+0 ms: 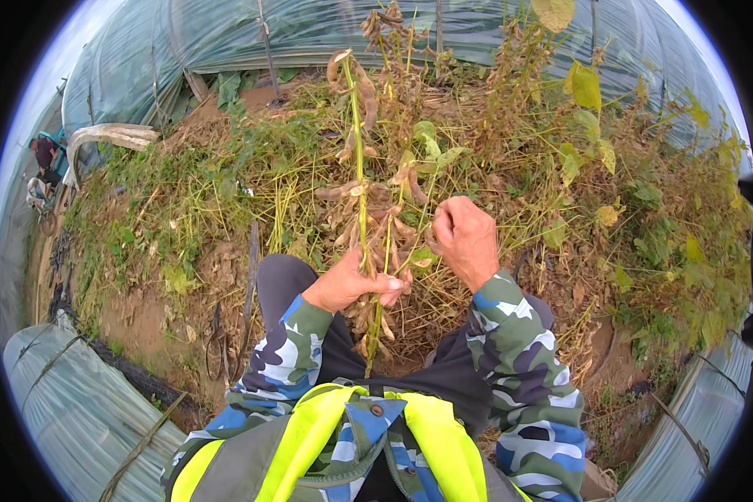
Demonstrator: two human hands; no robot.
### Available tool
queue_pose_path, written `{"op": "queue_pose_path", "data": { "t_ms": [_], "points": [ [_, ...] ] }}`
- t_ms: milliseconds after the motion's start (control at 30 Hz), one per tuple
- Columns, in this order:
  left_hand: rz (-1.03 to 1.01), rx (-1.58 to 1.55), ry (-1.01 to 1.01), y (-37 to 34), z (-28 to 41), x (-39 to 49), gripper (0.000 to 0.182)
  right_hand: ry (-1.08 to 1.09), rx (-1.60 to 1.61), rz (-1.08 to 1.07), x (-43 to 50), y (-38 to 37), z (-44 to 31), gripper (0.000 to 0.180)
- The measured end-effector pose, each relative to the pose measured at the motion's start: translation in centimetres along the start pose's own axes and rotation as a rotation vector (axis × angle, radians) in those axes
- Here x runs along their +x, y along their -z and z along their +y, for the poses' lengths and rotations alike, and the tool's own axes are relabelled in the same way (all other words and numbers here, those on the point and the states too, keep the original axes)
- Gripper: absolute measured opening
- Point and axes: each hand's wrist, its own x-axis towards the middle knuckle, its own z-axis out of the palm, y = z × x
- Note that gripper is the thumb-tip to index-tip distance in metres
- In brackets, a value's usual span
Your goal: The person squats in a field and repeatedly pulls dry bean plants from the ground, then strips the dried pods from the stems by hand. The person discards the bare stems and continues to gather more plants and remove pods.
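Note:
My left hand (354, 282) grips the stems of an uprooted or cut soybean plant (361, 213), held upright between my knees. Brown, fuzzy pods (367, 103) hang along its stems, with a few green leaves (436, 154) on a side branch. To the right of the stems, my right hand (465, 235) is raised with its fingers curled, close to a pod at the plant's edge. Whether a pod is pinched in those fingers cannot be told.
Dry stalks and weeds (276, 169) cover the ground ahead. Yellowing plants (587, 88) stand at the right. Plastic-film tunnels (351, 31) rise ahead, with film (81, 401) also at lower left. A person (45, 154) is beside a vehicle (59, 147) at far left.

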Motion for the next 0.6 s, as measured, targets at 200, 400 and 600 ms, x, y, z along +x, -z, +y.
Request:
{"op": "queue_pose_path", "data": {
  "t_ms": [200, 400, 600],
  "points": [
    [0.1, 0.013, 0.059, -0.4, -0.3, -0.7, 0.033, -0.268, 0.001, -0.108, 3.1, 2.5, 3.1, 0.024],
    [0.072, 0.039, 0.088, 0.1, -0.1, -0.3, 0.027, 0.412, -0.032, -0.18, 4.3, 4.7, -0.7, 0.024],
    [0.14, 0.045, 0.051, 0.1, 0.3, -0.1, 0.027, 0.376, -0.18, -0.57, 4.1, 5.6, -0.3, 0.018]
  ]
}}
